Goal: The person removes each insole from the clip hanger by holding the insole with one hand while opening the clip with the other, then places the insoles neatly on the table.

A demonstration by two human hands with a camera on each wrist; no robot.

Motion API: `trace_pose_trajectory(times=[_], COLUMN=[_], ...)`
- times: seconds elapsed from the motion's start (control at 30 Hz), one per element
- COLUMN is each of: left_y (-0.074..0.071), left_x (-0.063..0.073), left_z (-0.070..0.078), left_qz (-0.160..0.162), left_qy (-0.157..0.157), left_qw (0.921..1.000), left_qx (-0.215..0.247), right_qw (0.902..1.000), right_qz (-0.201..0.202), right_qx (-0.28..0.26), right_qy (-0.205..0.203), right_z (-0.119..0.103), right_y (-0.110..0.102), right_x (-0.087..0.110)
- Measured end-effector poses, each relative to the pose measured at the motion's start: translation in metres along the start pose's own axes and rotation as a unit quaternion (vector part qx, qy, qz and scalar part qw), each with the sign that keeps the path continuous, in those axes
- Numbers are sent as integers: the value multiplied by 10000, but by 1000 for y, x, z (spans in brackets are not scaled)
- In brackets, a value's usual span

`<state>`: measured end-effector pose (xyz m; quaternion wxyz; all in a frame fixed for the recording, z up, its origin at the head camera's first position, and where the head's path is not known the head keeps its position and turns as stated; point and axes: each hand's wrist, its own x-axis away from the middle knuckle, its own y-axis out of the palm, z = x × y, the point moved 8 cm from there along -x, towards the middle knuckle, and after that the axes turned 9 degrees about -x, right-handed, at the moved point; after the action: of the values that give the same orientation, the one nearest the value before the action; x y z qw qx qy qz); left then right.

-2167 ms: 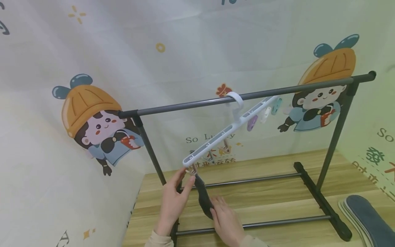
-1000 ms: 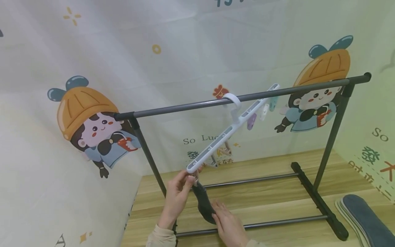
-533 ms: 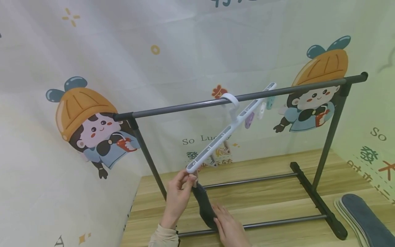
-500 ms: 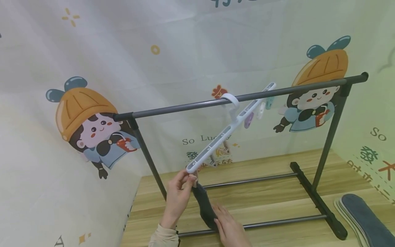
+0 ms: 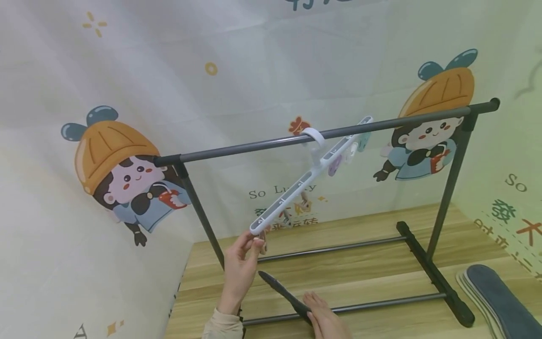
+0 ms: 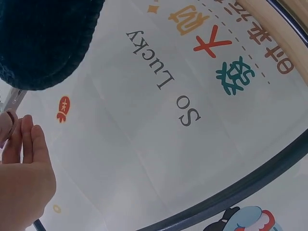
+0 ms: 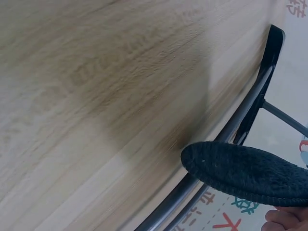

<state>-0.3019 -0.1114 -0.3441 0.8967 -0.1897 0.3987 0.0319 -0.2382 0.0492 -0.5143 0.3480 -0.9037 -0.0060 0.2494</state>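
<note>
My left hand [image 5: 240, 263] pinches the clip [image 5: 263, 242] at the near end of a white clip hanger [image 5: 292, 193], which hooks over the rack's top bar. In the left wrist view, the left hand's [image 6: 26, 178] fingertips are together around the clip, which is partly cut off. My right hand [image 5: 326, 318] holds a dark fuzzy insole [image 5: 283, 292] by its lower end. The insole slants up toward the left hand, its upper end apart from the clip. In the right wrist view the insole [image 7: 245, 173] shows its plush side and stitched edge, with only the right hand's fingertips [image 7: 286, 220] visible below.
A dark metal rack [image 5: 237, 149] stands on the wood-grain surface [image 5: 364, 268], its low crossbars running behind the hands. More clips, including a purple one [image 5: 335, 165], hang along the hanger. A stack of insoles [image 5: 499, 301] lies at the right. Printed cloth [image 5: 254, 94] covers the back.
The insole's upper end has come away from the clip, and the right hand has moved down and right with it. The left hand stays at the clip; the hanger's near end has shifted slightly left.
</note>
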Motion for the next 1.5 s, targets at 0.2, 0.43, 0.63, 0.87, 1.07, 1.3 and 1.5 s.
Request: trace_pose_trajectory(times=[0.2,0.43,0.63,0.87,1.07,1.3,1.5], left_y=[0,-4,-11,-13,-12,-6,-1], left_x=[2,4,8,15,28,47,57], left_z=[-1,4,-1,-11,-22,-32,-31], left_qz=[24,140,347,256,146,5,-9], left_qy=[-29,113,-278,-923,-1376,-2104,-2169], left_qw=[9998,9998,9990,9954,9901,9767,9755], left_qx=[198,24,-77,-93,-244,-423,-359], right_qw=[9995,9989,9971,9946,9929,9925,9898], right_qz=[98,343,739,1020,1166,1189,1392], right_qx=[-103,-47,27,163,233,201,282], right_qy=[287,327,160,30,-43,205,75], right_z=[6,10,12,17,19,28,27], right_y=[-8,-18,-25,-29,-37,-52,-65], right_x=[4,7,10,13,16,19,19])
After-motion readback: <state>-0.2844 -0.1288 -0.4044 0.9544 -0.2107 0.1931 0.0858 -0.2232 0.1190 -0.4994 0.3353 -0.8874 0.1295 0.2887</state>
